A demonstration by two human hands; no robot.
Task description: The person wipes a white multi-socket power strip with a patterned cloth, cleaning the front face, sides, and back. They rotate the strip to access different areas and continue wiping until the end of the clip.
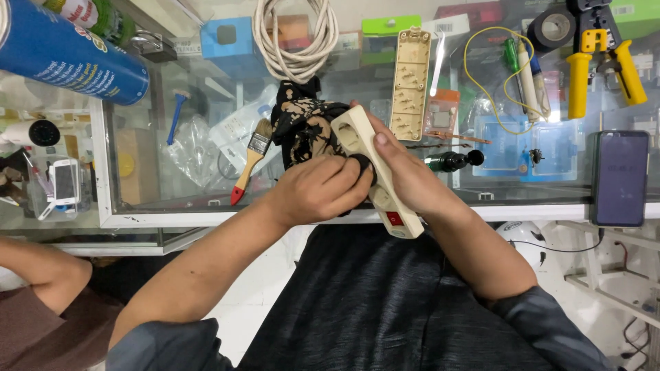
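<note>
While right hand (405,172) grips cream power strip (375,180), red switch, left hand (320,189) fingers pinch black patterned cloth (302,127)

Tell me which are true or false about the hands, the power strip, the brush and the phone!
1. The right hand holds a cream power strip. True.
2. The left hand presses a dark cloth on the strip. True.
3. The paintbrush has a blue handle. False: it is red.
4. The phone lies at the left edge. False: it lies at the right.
</note>
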